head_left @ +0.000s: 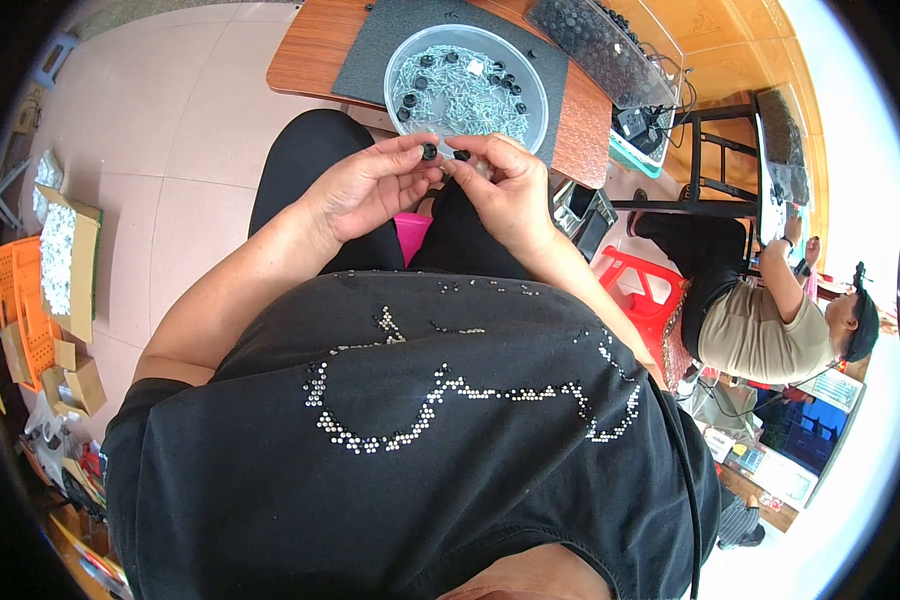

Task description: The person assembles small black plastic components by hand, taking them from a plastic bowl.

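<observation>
Between the thumb and fingers of my left hand (375, 180) is a small round black knob (429, 152). My right hand (505, 185) pinches another small black piece (461, 155), seen only in part, so its exact kind is unclear. Both hands are held close together over my lap, just at the near rim of a round clear plastic basin (397, 108). Inside the basin lies a heap of silvery screws (460, 95). Several black knobs (410, 100) rest on the screws, mostly around the sides.
The basin stands on a dark mat (365, 70) over a brown wooden table (300, 50). A clear bin (610, 50) of black parts is at its right. A pink container (410, 235) shows between my legs. Rightward are a red stool (642, 290) and a seated person (770, 320).
</observation>
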{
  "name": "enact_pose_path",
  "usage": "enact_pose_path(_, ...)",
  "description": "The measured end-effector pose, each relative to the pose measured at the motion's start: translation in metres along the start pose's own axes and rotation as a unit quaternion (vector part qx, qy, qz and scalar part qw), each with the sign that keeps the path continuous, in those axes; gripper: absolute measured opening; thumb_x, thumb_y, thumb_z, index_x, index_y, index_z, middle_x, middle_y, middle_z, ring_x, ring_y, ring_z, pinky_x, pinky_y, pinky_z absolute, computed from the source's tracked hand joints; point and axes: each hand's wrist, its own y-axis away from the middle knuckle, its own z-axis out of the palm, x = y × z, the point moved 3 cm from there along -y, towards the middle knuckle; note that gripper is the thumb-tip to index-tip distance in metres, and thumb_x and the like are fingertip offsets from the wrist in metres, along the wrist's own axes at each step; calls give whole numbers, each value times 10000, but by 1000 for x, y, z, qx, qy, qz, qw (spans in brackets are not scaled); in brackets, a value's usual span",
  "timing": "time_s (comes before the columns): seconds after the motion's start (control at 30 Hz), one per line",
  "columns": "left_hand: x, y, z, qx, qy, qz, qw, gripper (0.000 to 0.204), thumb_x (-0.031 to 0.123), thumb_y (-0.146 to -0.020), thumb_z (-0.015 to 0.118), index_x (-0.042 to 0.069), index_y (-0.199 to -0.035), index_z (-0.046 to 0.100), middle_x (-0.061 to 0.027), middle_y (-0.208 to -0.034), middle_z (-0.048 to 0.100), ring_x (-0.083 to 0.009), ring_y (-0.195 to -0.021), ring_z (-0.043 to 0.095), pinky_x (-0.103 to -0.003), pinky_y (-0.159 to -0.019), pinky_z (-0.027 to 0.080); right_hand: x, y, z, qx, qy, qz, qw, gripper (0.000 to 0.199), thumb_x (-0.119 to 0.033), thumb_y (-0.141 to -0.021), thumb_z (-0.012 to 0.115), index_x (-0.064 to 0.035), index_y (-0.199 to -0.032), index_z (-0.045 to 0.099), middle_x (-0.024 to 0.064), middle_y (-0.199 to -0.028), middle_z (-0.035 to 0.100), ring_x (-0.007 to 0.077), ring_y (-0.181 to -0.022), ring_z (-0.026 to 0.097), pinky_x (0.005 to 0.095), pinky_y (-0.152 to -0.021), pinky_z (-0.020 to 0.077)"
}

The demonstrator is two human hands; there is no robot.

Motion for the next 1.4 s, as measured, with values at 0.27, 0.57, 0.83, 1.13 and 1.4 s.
enact_pose_path(0.27, -4, 0, 1, -1, -10, 0, 1000, 247, 126, -901, 570, 60, -1139, 575, -81, -979, 651, -176, -911, 619, -268, -822, 483, 3, 5, 7, 17, 10, -28, 999, 267, 31, -774, 676, -24, -1034, 658, 4, -770, 558, 38, -642, 485, 177, -577, 402)
enact_pose_path(0.57, -2, -1, 0, 33, -29, 17, 999, 220, 126, -894, 583, 62, -1104, 597, -77, -947, 648, -178, -901, 619, -274, -810, 486, 4, 6, 5, 14, 57, -87, 994, 259, 47, -814, 614, -12, -1065, 645, 30, -816, 591, 60, -683, 535, 193, -603, 431)
enact_pose_path(0.83, -1, 2, 4, 19, -34, 16, 999, 226, 120, -893, 584, 44, -1106, 592, -88, -964, 639, -184, -912, 613, -269, -819, 488, 14, 12, 8, 25, -43, 24, 998, 193, 54, -815, 637, 10, -999, 597, -8, -855, 569, 14, -724, 493, 158, -606, 415)
enact_pose_path(1.13, -2, 1, 3, 2, -28, 18, 999, 251, 108, -891, 584, 34, -1131, 576, -100, -999, 624, -182, -938, 601, -266, -844, 488, 4, 11, 9, 21, 10, -20, 1000, 148, 31, -802, 658, 0, -942, 620, 8, -814, 606, 19, -649, 499, 164, -550, 415)
enact_pose_path(1.4, -3, -1, 0, 5, -37, 29, 999, 269, 85, -899, 561, 16, -1159, 551, -108, -1065, 607, -170, -971, 593, -273, -914, 478, 1, 8, 11, 27, 28, -32, 999, 136, 3, -785, 681, -2, -911, 628, 12, -777, 616, 24, -627, 513, 174, -528, 414)
